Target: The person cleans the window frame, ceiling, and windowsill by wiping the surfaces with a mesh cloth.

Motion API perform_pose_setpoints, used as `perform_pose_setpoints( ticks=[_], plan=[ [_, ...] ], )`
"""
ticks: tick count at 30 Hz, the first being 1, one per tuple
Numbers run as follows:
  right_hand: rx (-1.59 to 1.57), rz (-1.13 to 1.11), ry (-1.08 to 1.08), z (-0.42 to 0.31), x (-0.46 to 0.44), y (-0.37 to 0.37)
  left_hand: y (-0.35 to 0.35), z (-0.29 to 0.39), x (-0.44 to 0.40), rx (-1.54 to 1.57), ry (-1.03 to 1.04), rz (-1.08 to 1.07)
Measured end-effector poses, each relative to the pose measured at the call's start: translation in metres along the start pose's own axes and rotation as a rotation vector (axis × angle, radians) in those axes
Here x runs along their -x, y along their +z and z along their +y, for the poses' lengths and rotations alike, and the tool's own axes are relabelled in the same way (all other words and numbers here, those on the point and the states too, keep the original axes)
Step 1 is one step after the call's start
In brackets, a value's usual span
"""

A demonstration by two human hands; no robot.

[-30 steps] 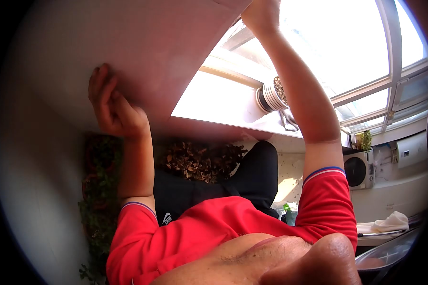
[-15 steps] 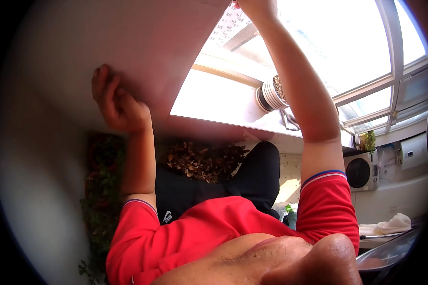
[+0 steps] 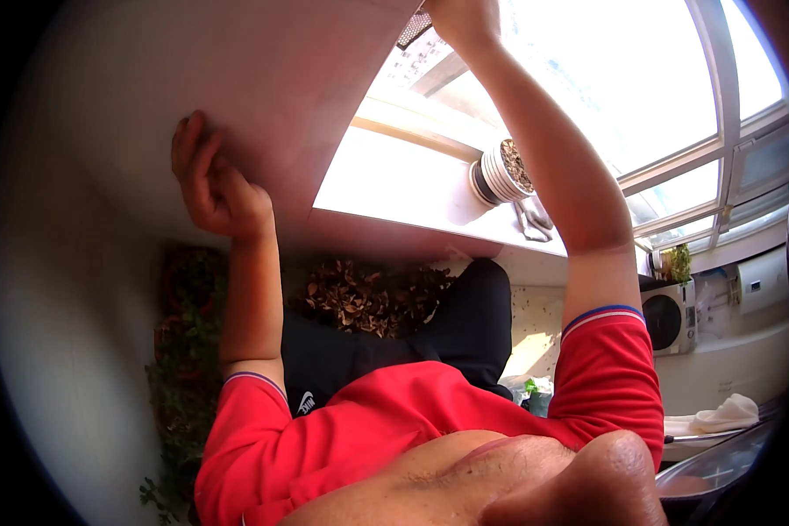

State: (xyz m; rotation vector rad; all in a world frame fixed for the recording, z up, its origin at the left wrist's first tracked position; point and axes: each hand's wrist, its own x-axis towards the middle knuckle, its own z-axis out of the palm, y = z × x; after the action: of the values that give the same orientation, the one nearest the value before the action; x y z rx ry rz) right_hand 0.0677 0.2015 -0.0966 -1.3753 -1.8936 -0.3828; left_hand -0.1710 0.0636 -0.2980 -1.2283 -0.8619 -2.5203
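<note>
My right hand [image 3: 466, 19] is raised at the top edge, by the window, and most of its fingers are cut off or turned away. Just beside its fingertips a small piece of dark mesh [image 3: 414, 30] shows against the bright glass; its full shape is out of frame. My left hand [image 3: 217, 180] is up against or close to the pale wall [image 3: 263, 96], with loosely bent fingers slightly apart and nothing in them. Whether it touches the wall I cannot tell.
A ribbed white flowerpot [image 3: 502, 173] stands on the windowsill [image 3: 394, 188], with a greyish object [image 3: 533, 219] beside it. Below are dry brown leaves [image 3: 368, 298] and green plants [image 3: 184, 368]. A front-loading washer [image 3: 666, 320] and a white cloth [image 3: 723, 415] are at the right.
My right hand has shifted slightly left and down, and the dark mesh has come into view beside it. My left hand has barely moved.
</note>
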Motion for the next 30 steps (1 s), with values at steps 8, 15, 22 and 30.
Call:
perform_pose_setpoints(
  ticks=[8,15,22,30],
  plan=[
    [-0.113,0.092,0.252,-0.001,0.003,0.011,0.002,0.001,0.002,0.033,-0.067,0.029],
    [-0.638,0.013,0.245,0.003,-0.028,0.004,-0.002,0.006,-0.002,-0.017,-0.042,-0.021],
    [0.020,-0.083,0.011,-0.018,-0.022,-0.036,-0.001,-0.006,0.001,-0.144,0.126,-0.039],
    [-0.249,0.070,-0.034,0.017,-0.007,-0.044,0.002,-0.004,-0.001,-0.267,0.249,-0.055]
  ],
)
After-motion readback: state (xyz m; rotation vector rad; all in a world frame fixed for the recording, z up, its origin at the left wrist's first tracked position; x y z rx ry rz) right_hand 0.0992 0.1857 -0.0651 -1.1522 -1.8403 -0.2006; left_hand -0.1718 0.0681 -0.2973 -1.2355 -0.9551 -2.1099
